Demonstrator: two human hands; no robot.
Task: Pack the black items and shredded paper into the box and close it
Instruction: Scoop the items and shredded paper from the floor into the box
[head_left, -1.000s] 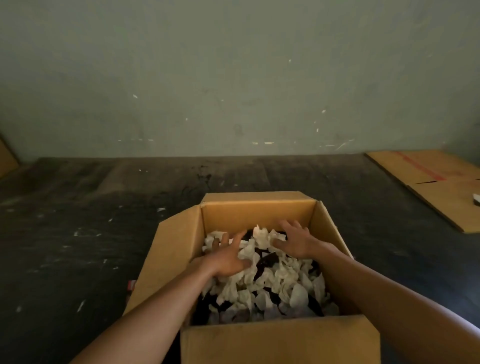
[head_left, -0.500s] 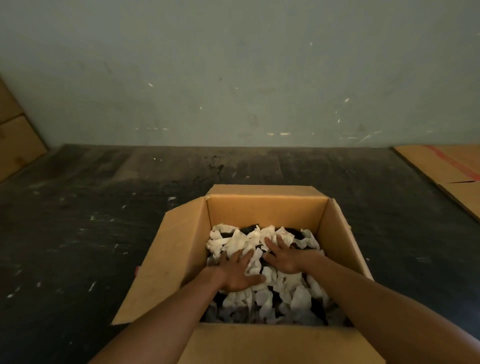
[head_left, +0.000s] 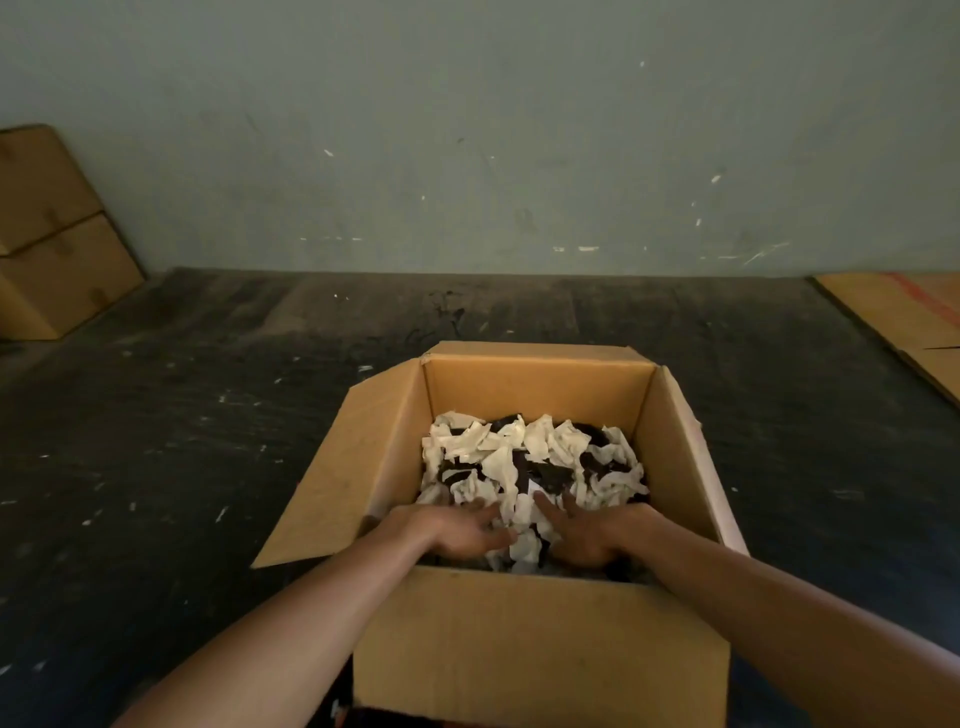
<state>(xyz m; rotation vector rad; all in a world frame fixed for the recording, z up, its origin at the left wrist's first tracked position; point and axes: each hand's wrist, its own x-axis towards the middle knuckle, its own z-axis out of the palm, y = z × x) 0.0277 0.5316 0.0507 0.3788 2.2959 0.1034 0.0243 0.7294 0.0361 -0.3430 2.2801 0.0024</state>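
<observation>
An open cardboard box (head_left: 540, 382) stands on the dark floor with its flaps spread outward. White shredded paper (head_left: 524, 449) lies over black items (head_left: 550, 475) inside it; only dark patches of those show through. My left hand (head_left: 457, 532) and my right hand (head_left: 587, 532) both lie flat, palms down, on the paper at the box's near side. The fingers are spread and hold nothing. The near flap (head_left: 540, 644) hides the lowest part of the contents.
Stacked cardboard boxes (head_left: 52, 234) lean against the wall at the far left. A flattened cardboard sheet (head_left: 904, 317) with a red stripe lies on the floor at the right. A grey wall (head_left: 467, 130) closes the far side. White scraps dot the floor.
Both hands have slid back from the box's far part to its near side, still flat on the paper. The camera view has shifted, showing more of the left.
</observation>
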